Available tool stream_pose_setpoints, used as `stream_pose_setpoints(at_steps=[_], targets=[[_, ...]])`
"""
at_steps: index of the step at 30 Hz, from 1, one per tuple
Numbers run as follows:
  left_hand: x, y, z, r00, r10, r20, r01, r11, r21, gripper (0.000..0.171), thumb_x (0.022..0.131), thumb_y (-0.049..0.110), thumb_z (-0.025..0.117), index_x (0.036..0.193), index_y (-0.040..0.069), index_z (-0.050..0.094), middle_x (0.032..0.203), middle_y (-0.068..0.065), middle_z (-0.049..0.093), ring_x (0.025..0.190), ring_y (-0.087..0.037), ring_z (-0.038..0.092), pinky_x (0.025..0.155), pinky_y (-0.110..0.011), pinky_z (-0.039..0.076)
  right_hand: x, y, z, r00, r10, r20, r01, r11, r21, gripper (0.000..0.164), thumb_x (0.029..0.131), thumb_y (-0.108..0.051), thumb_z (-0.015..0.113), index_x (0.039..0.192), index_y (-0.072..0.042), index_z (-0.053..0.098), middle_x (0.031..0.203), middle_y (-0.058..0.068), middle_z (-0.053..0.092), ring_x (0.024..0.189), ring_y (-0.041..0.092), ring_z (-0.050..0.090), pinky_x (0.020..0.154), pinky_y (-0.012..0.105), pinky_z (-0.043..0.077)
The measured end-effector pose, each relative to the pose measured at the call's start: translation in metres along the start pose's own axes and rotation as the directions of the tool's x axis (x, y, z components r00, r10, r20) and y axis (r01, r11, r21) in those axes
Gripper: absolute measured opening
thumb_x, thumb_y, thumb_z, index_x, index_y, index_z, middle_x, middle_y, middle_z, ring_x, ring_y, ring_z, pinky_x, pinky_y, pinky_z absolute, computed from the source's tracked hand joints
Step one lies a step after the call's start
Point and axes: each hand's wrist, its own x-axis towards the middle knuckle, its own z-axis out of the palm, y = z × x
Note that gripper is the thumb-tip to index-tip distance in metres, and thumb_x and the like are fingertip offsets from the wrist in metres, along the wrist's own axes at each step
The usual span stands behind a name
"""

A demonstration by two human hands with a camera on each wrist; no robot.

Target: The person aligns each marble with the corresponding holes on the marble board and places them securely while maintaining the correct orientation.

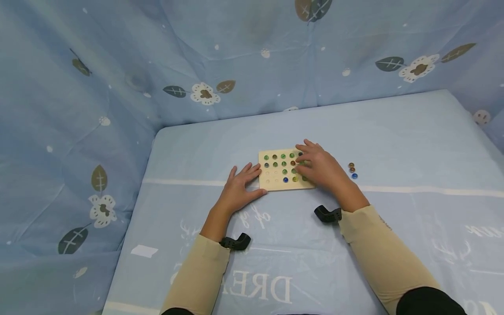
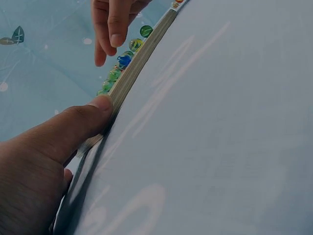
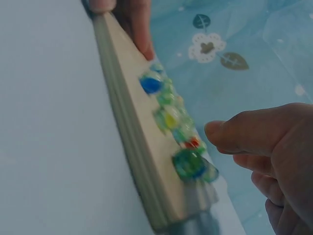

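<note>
A pale wooden board (image 1: 271, 187) lies on the bed-like surface, with rows of glass marbles in its hollows. A blue marble (image 1: 285, 180) and a yellow one (image 1: 295, 179) sit in the nearest row; bare hollows show at the near left. My left hand (image 1: 240, 188) rests at the board's left end, fingers extended along that side, its thumb (image 2: 80, 122) pressing the near edge. Over the board's right part is my right hand (image 1: 316, 164), fingers loosely bent. In the right wrist view its thumb (image 3: 249, 131) stands apart from the marbles, with nothing visible in its grasp.
Right of the board lie two amber marbles (image 1: 351, 165) and a loose blue marble (image 1: 355, 176). A white paper piece (image 1: 144, 251) lies at the left. Blue patterned cloth (image 1: 252, 57) hangs behind and along the left side.
</note>
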Motion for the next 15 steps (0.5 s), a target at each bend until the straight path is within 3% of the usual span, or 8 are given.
stream_pose_setpoints(at_steps=[6, 15], targets=[[-0.002, -0.001, -0.001, 1.0, -0.003, 0.001, 0.003, 1.0, -0.015, 0.074, 0.083, 0.049, 0.076, 0.147, 0.021, 0.049, 0.155, 0.011, 0.039, 0.149, -0.015, 0.027, 0.125, -0.048, 0.003, -0.003, 0.015, -0.019, 0.994, 0.106, -0.021, -0.106, 0.994, 0.013, 0.03, 0.09, -0.019, 0.07, 0.114, -0.001, 0.073, 0.152, 0.012, 0.045, 0.15, 0.031, 0.023, 0.122, 0.055, 0.017], [-0.001, 0.0, 0.0, 1.0, 0.014, -0.009, -0.014, 1.0, -0.019, 0.074, 0.083, 0.049, 0.076, 0.146, 0.022, 0.049, 0.155, 0.011, 0.04, 0.149, -0.015, 0.028, 0.125, -0.048, 0.003, -0.018, 0.047, -0.051, 0.96, 0.276, -0.046, -0.274, 0.961, 0.045, 0.036, 0.091, -0.023, 0.07, 0.118, 0.0, 0.07, 0.155, 0.012, 0.04, 0.151, 0.031, 0.018, 0.12, 0.06, 0.015]])
